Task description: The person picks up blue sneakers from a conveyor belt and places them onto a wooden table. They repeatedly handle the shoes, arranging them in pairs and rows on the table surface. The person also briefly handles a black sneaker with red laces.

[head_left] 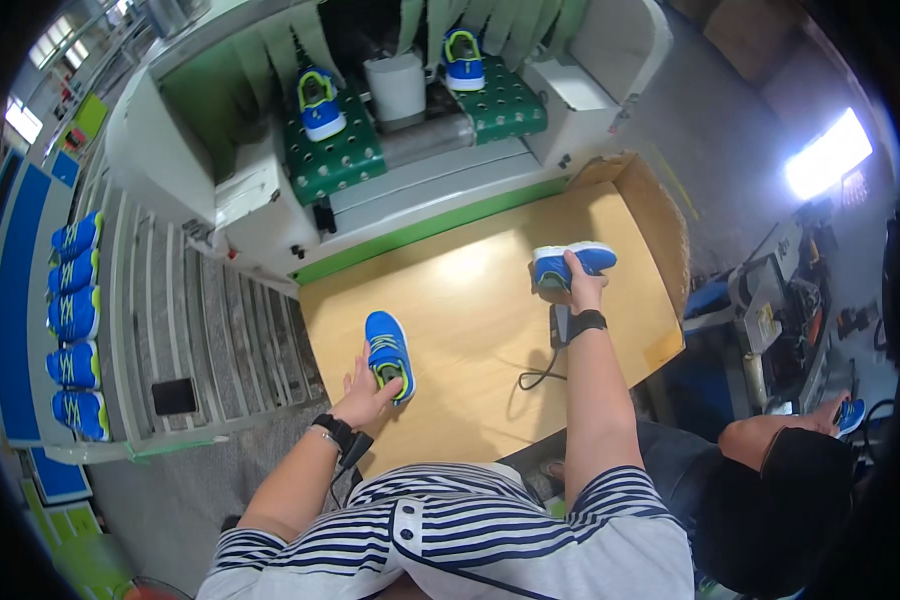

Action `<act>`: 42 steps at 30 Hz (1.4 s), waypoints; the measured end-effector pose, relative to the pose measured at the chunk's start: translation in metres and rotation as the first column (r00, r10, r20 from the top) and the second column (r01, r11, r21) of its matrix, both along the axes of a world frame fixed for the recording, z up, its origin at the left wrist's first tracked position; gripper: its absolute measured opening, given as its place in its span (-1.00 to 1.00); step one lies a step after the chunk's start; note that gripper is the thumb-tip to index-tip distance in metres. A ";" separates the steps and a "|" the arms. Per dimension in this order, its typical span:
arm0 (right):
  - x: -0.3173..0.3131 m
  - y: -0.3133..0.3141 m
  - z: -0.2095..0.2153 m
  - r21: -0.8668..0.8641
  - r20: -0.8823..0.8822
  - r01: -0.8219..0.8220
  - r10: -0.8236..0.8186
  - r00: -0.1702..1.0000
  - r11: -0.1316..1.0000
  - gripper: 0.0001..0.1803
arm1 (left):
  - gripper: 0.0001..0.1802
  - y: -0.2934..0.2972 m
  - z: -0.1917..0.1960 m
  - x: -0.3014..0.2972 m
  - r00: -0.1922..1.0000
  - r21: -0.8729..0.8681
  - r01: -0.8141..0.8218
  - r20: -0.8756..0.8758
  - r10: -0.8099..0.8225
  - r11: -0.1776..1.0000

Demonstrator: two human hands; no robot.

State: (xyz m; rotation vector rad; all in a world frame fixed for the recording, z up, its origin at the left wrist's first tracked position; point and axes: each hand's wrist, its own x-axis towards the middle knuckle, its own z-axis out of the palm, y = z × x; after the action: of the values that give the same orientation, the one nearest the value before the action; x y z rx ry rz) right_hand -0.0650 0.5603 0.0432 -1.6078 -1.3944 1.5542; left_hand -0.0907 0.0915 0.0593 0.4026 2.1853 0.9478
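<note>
On the wooden tabletop [470, 350], a blue sneaker [384, 332] with lime-green laces and lining stands with its toe pointing away from me. My left hand [366, 393] grips it by the heel end, the thumb at the shoe's opening. Farther right, my right hand [585, 286] is closed round a second blue sneaker [596, 259] with a white sole. That one points to the right, and part of it is hidden behind my fingers. Both wrists wear a dark strap with a small cabled box.
Beyond the table is a machine with green perforated belts [345, 158], a blue shoe [322, 115] on the left belt and another shoe [464, 68] on the right. Several blue shoes [75, 313] line the left rack. A cardboard panel [655, 225] edges the table's right; a co-worker [780, 500] sits at lower right.
</note>
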 end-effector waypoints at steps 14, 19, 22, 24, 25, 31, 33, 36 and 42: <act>-0.008 -0.249 0.111 0.232 -0.229 -0.939 0.953 0.199 0.252 -0.21 | 0.15 0.038 0.156 -0.046 0.804 0.747 -0.480 0.164 0.572 0.460; 0.014 -0.299 0.031 0.423 0.357 -0.906 0.920 0.164 -0.003 -0.12 | 0.22 0.023 0.179 -0.072 0.755 0.762 -0.575 0.353 0.553 0.299; 0.006 -0.290 0.025 0.445 0.145 -0.889 0.970 0.196 0.113 -0.15 | 0.19 0.029 0.187 -0.076 0.747 0.763 -0.591 0.396 0.535 0.262; 0.011 -0.271 0.041 0.305 0.017 -0.938 0.984 0.179 0.166 -0.20 | 0.17 0.028 0.193 -0.074 0.770 0.769 -0.556 0.335 0.542 0.315; 0.017 -0.263 0.047 0.346 0.082 -0.926 0.979 0.187 0.148 -0.20 | 0.14 0.028 0.190 -0.073 0.808 0.806 -0.440 0.165 0.565 0.395; 0.056 -0.227 0.037 0.436 0.247 -0.896 0.947 0.206 0.082 -0.18 | 0.03 0.094 0.213 -0.100 0.864 0.781 -0.246 -0.092 0.495 0.574; 0.048 -0.221 0.052 0.248 0.064 -0.928 0.951 0.303 0.279 -0.11 | -0.01 0.121 0.215 -0.141 0.778 0.753 -0.190 -0.276 0.564 0.630; 0.020 -0.188 0.088 0.456 -0.001 -0.752 0.845 0.534 0.476 -0.05 | -0.04 0.165 0.213 -0.211 0.656 0.685 -0.283 -0.373 0.656 0.672; -0.116 -0.117 0.243 0.860 -0.130 -0.259 0.679 0.723 0.440 -0.18 | 0.06 0.160 0.177 -0.263 0.543 0.638 -0.333 -0.472 0.694 0.694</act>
State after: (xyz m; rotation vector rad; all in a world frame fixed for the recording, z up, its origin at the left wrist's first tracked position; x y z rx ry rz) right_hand -0.1812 0.4430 0.2858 -0.2198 -1.9561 1.1254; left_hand -0.3540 0.2516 0.2362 0.3374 2.8160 1.9937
